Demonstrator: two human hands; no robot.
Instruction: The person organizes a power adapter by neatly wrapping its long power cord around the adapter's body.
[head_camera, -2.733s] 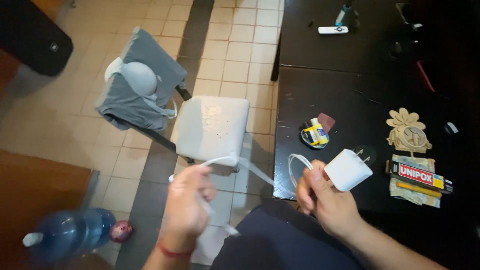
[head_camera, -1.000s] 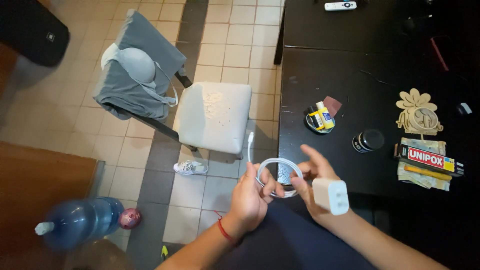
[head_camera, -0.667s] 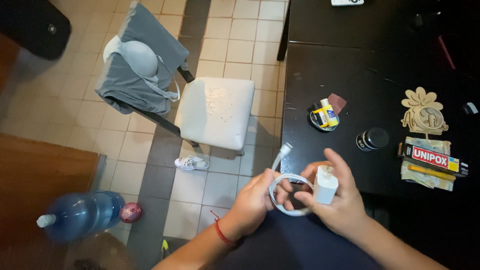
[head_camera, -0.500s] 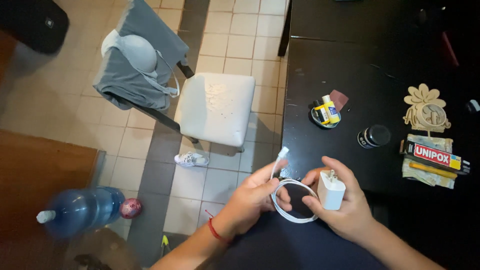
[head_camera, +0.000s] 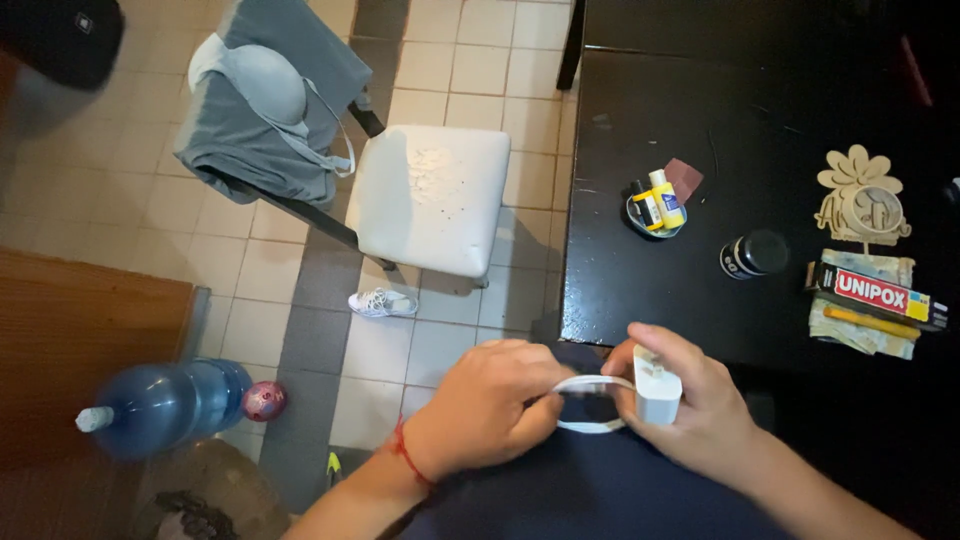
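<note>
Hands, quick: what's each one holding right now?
Left hand: closed on the coiled white cable.
Right hand: closed around the white charger block.

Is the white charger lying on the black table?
No, the right hand holds the white charger above the lap, near the black table.

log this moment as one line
left hand: pinching white cable coil | right hand: holding white charger block | black table ahead

Single head view, looking steeply down, close over both hands (head_camera: 600, 420), tabletop (head_camera: 760, 120) edge and floor (head_camera: 480, 60).
</note>
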